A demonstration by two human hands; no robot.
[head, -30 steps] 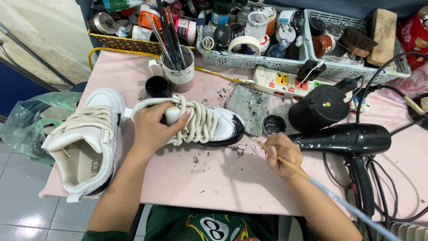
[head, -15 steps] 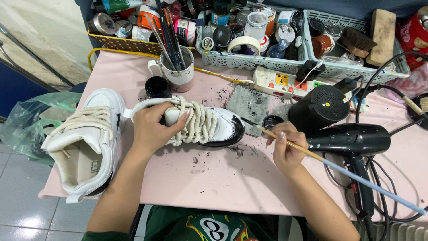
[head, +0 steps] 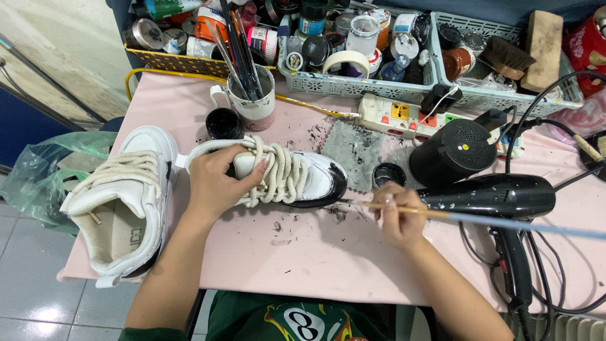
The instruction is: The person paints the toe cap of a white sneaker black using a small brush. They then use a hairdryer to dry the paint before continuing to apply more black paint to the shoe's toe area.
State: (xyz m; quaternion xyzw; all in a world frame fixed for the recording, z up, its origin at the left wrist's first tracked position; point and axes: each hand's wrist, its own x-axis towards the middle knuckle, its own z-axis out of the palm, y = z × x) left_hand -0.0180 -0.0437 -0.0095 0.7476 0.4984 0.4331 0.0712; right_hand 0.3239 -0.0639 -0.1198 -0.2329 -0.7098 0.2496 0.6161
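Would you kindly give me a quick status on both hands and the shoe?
Left hand gripping the laced sneaker. Right hand holding a paintbrush, tip at its black toe. Hair dryer close by right.

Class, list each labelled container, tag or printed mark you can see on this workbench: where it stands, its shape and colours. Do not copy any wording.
Labelled jars: back baskets, round, mixed colours.
Power strip: behind grey cloth, long, cream, with orange and green switches.
Round sticker: on black speaker, small, yellow.
Insole print: inside left white sneaker, dark marks.
Shirt graphic: bottom edge, white and colours on green.
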